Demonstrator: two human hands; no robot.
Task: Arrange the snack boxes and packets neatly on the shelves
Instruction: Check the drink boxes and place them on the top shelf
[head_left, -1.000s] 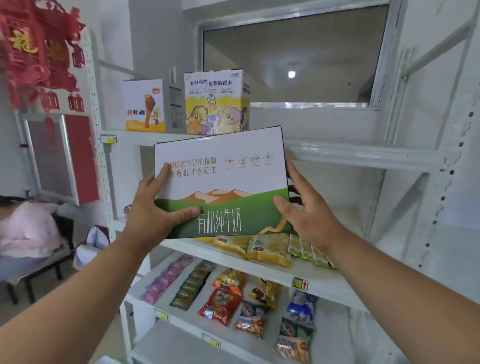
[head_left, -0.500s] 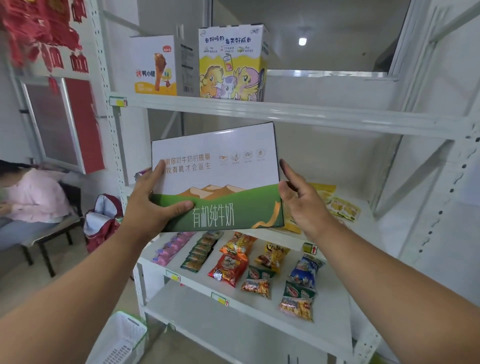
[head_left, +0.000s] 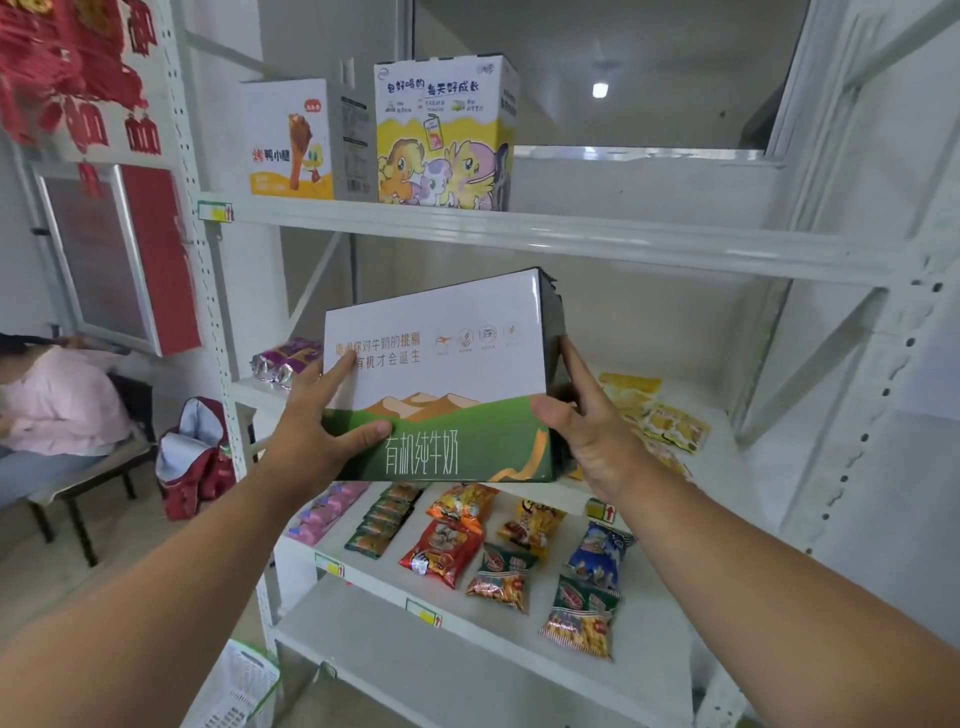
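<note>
I hold the milk box (head_left: 441, 384) upright between both hands, left hand (head_left: 322, 421) gripping its left edge, right hand (head_left: 587, 431) clasping its right side, in front of the middle shelf (head_left: 717, 457). To shelve it well, I should keep it level, clear the yellow packets (head_left: 670, 421), and set it squarely, face forward.

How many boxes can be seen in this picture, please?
3. Two stand on the top shelf: a duck-leg box and a pony box. Both hands hold the milk box. Others may be hidden behind it.
</note>
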